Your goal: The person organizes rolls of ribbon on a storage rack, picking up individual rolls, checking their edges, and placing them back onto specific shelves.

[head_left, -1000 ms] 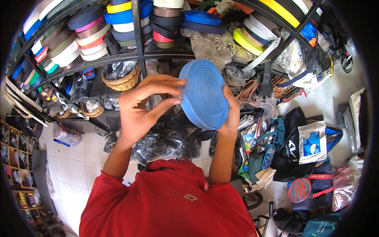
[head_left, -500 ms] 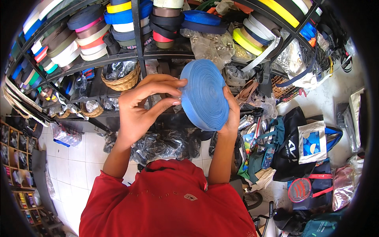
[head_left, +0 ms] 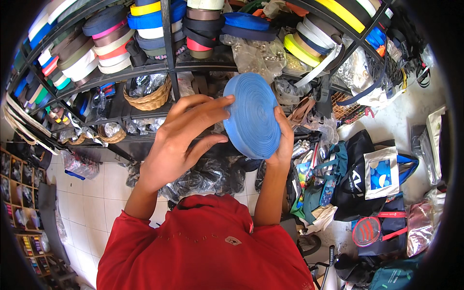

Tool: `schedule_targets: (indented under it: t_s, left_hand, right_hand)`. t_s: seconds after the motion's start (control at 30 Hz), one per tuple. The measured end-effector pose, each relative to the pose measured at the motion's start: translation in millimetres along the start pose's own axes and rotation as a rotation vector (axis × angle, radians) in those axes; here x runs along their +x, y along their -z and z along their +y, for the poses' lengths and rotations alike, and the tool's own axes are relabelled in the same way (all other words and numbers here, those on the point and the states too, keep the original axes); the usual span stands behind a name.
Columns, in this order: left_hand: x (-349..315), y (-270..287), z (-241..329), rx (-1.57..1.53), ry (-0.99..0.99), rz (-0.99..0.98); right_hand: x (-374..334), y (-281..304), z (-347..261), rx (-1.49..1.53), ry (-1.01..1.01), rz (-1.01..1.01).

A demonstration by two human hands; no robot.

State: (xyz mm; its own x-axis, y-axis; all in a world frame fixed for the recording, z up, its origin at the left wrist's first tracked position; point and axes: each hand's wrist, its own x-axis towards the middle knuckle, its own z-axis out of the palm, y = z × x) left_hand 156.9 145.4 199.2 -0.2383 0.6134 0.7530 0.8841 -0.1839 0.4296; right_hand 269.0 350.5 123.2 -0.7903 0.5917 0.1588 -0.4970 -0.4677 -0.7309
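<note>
A wound roll of light blue webbing [head_left: 255,116] is held up in front of the shelves, its coiled flat side facing me and tilted to the right. My right hand [head_left: 283,137] grips it by the right edge, with the thumb at the coil's side and the other fingers hidden behind. At the roll's left rim, my left hand [head_left: 186,133] has its fingers stretched out and apart. Its fingertips reach the rim, and the thumb points at the roll from lower down with a gap between. Nothing is grasped in that hand.
Black metal shelving [head_left: 169,43] carries several stacked webbing rolls. A wicker basket [head_left: 147,99] sits on a lower shelf. Dark plastic-wrapped bundles [head_left: 203,179] lie on the tiled floor below my hands. To the right are a black bag [head_left: 355,179] and a red racket [head_left: 367,232].
My left hand has moved a little right and spread wider; its thumb has dropped away from the fingers at the rim. The webbing roll and my right hand have barely moved.
</note>
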Motion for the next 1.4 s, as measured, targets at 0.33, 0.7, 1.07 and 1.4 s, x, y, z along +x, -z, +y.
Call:
schedule_targets:
  t_s: [0.33,0.7,1.07,1.4]
  left_hand:
    - [-8,-1,-16,-0.357,0.086,0.06]
    - [-2,-2,-7,-0.287,0.065,0.069]
    - [-3,-6,-5,-0.228,0.085,0.096]
    - [-3,-2,-2,-0.052,0.032,0.091]
  right_hand:
    - [-4,-5,9,0.088,-0.064,-0.041]
    - [-6,-4,12,0.103,-0.06,-0.048]
    - [-5,5,19,0.146,-0.103,-0.012]
    - [-5,1,19,0.126,-0.07,-0.001]
